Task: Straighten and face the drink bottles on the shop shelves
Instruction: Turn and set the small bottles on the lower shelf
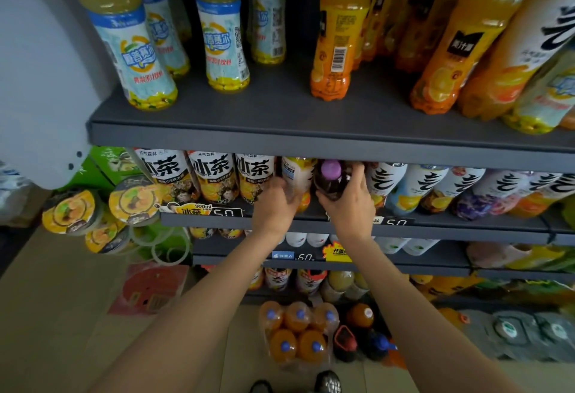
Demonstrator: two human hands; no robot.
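Right hand (348, 206) fingers curl around a dark bottle with a purple cap (331, 179), just under the upper shelf's front edge (311, 146). Left hand (277, 202) grips the yellow-labelled bottle (297, 174) beside it; both stand near the shelf lip (217, 220).

"冰茶" on iced-tea bottles (214, 174); "900ml" on shelf tag (199, 209).

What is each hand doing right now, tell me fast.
Left hand: grips the yellow bottle on the second shelf.
Right hand: grips the dark bottle with the purple cap.
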